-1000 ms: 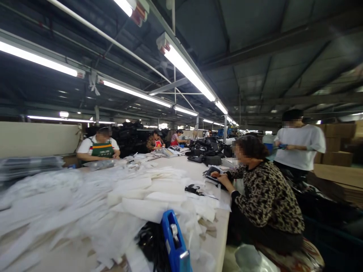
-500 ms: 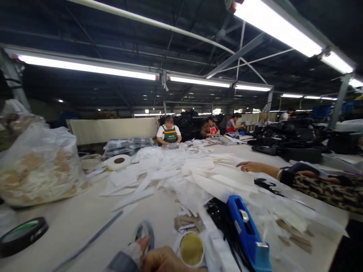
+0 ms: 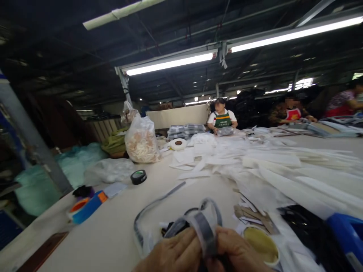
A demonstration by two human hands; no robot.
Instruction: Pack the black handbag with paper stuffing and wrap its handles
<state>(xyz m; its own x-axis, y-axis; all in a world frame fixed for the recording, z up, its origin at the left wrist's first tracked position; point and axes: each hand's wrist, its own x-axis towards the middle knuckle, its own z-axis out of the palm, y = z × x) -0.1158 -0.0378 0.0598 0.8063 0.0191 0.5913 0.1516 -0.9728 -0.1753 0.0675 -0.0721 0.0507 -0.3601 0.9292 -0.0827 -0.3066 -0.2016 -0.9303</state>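
Note:
A grey strip with pale, translucent edges (image 3: 204, 230) stands in a bent loop between my two hands at the bottom of the view. My left hand (image 3: 174, 252) is closed against it from the left, fingers curled. From the other side my right hand (image 3: 236, 247) pinches it; the lower fingers are cut off by the frame. More of the strip curls behind the hands, and a long grey tail (image 3: 147, 211) runs out over the table. Something black and yellow (image 3: 172, 227) is partly hidden behind my left hand. A round tub with a yellowish inside (image 3: 261, 243) stands beside my right hand.
White sheets (image 3: 272, 170) cover much of the table. Brown scraps (image 3: 252, 215), black cords (image 3: 309, 230) and a blue tape dispenser (image 3: 346, 230) lie right. Leftward are a black tape roll (image 3: 138, 176), blue-orange rolls (image 3: 87, 209) and a filled bag (image 3: 143, 141). A co-worker (image 3: 222, 119) sits opposite.
My view has swung left, so the table's left side now shows. Both hands have come further into view with the grey strip looped between them. The other person's arm at right has left the view.

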